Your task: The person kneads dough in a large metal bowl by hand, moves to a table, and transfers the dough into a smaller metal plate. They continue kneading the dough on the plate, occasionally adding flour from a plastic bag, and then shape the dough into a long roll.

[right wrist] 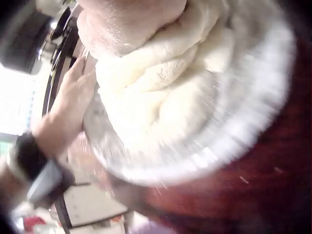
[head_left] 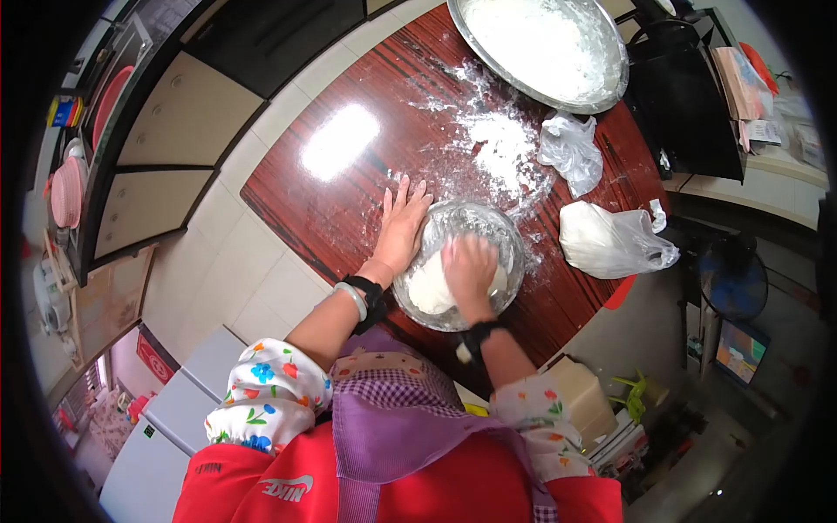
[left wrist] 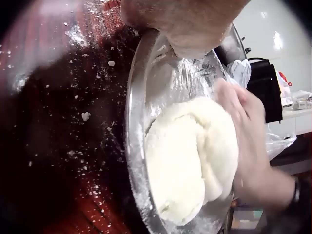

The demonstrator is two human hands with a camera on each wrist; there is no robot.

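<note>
White dough lies in a round metal bowl near the table's front edge. The right hand, blurred, presses on the dough's right part. In the right wrist view the hand bears on the folded dough, its fingers mostly hidden. The left hand rests with extended fingers at the bowl's left rim, seen also as a hand over the rim in the left wrist view. There the dough shows a deep crease, with the right hand against its far side.
Loose flour is scattered on the red-brown table beyond the bowl. A large basin of flour stands at the back right. A crumpled plastic bag and a bag with white contents lie on the right.
</note>
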